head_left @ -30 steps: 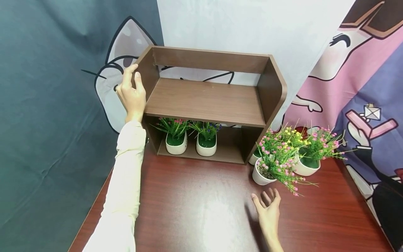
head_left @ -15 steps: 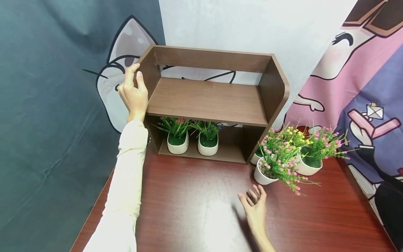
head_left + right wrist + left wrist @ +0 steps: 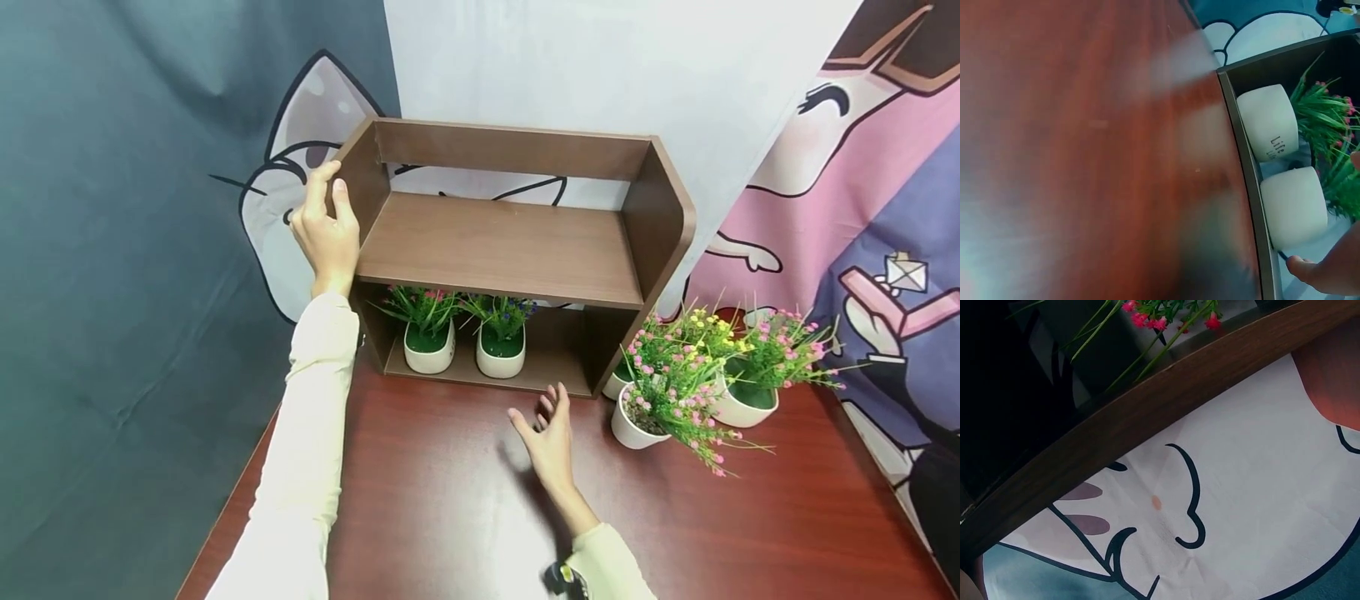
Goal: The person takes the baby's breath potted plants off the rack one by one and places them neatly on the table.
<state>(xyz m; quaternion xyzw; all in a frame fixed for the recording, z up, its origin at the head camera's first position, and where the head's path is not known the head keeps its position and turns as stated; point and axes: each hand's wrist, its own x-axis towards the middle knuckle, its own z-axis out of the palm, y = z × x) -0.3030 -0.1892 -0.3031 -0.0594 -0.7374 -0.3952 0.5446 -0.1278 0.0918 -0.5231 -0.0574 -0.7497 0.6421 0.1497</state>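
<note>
My left hand [image 3: 328,237] grips the left side panel of a brown two-tier shelf [image 3: 510,246], with the thumb on the panel's inner side. In the lower tier stand two white potted plants: one with red-pink flowers [image 3: 429,354] at the left, one with blue flowers [image 3: 501,357] beside it. My right hand [image 3: 551,446] is over the table just before the shelf's lower front edge, thumb and fingers spread, holding nothing. The right wrist view shows its thumb [image 3: 1329,269] near the blue-flowered plant's white pot [image 3: 1294,209].
Right of the shelf stand several potted plants: a tilting pink-flowered one [image 3: 637,425] in front, yellow flowers [image 3: 705,327] behind it, and another pink one [image 3: 742,408] farther right. The reddish-brown table [image 3: 420,500] extends forward. Cartoon-printed cloth [image 3: 187,250] hangs behind.
My right hand has moved left and forward, from before the tilting pink-flowered plant to before the shelf's lower tier. My left hand stays on the side panel.
</note>
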